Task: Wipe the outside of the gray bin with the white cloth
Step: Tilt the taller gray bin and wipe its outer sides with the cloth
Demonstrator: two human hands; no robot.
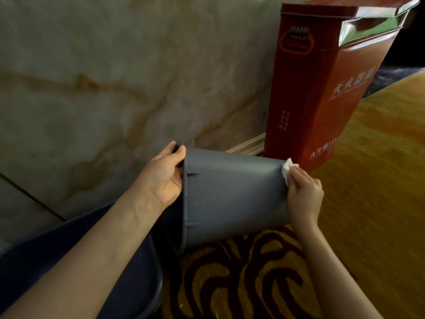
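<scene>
The gray bin [232, 196] is held on its side above the carpet, its open rim to the left and its base to the right. My left hand [164, 176] grips the rim at the top, thumb outside and fingers inside the opening. My right hand [303, 194] presses a crumpled white cloth [288, 168] against the bin's outside wall at the upper edge of the base. Small pale specks dot the bin's side near the rim.
A tall red metal box [322, 88] with white lettering stands against the marble wall [115, 77] just behind the bin. A patterned yellow and dark red carpet [368, 180] covers the floor. A dark blue rounded object [92, 261] lies under my left forearm.
</scene>
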